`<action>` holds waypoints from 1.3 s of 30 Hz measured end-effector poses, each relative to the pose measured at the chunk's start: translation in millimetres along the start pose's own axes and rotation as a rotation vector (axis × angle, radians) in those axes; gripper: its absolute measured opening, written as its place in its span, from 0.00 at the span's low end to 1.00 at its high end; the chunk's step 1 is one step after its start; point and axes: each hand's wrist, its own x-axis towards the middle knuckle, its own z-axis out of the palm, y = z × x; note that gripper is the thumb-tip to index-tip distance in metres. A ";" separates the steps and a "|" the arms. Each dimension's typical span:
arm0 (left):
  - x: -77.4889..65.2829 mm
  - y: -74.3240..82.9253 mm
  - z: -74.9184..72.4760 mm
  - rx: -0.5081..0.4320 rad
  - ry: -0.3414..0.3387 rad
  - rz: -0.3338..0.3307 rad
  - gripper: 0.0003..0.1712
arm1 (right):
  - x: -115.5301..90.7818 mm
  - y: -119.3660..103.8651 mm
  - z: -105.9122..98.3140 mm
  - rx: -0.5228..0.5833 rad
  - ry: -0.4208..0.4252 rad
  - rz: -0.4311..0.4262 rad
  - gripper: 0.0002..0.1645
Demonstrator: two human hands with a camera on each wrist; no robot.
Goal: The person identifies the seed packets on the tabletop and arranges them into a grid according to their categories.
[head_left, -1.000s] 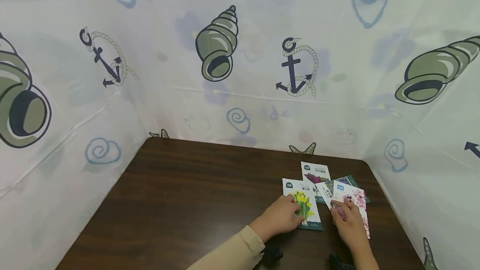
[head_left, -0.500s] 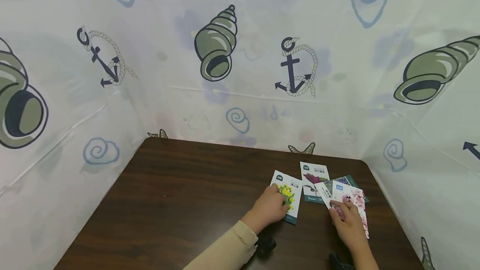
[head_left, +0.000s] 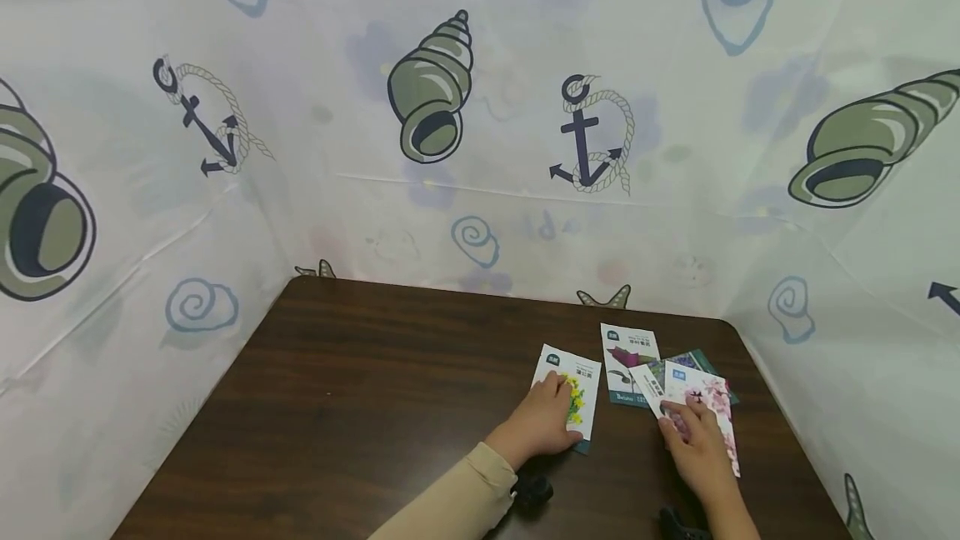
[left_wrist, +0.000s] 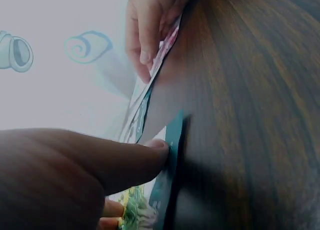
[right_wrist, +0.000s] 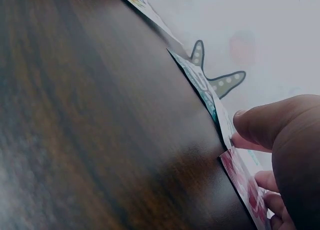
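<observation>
My left hand (head_left: 536, 417) rests on a seed packet with yellow flowers (head_left: 588, 397), its fingers spread over the packet's face. In the left wrist view, my thumb lies along the teal lower edge of that packet (left_wrist: 173, 135). At the right, my right hand (head_left: 697, 447) touches a seed packet with pink blossoms (head_left: 722, 415). Under that packet's left side a white strip with a barcode (head_left: 645, 382) sticks out. A packet with a dark pink flower (head_left: 628, 344) lies behind, beside a partly covered green and purple packet (head_left: 703, 362).
The brown wooden table (head_left: 375, 390) carries the packets at its right side. A white curtain (head_left: 510, 148) printed with shells and anchors surrounds its back and sides. A small black device (head_left: 532, 492) sits at my left wrist, another (head_left: 678, 523) at my right.
My left hand has slid the yellow-flower packet leftward, away from the dark pink flower packet, and its fingers have since spread. My right hand has stayed in place.
</observation>
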 end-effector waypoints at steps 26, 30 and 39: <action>13.3 -10.2 21.6 -0.153 -0.093 -0.068 0.58 | -2.9 2.6 -0.3 -0.013 -0.019 -0.035 0.27; 11.1 -8.7 18.0 -0.155 -0.104 -0.065 0.58 | -4.2 2.3 -1.0 -0.018 0.003 -0.058 0.25; 17.4 -17.7 20.8 -0.167 -0.112 -0.072 0.58 | -3.3 -0.6 -1.2 -0.011 0.016 -0.073 0.25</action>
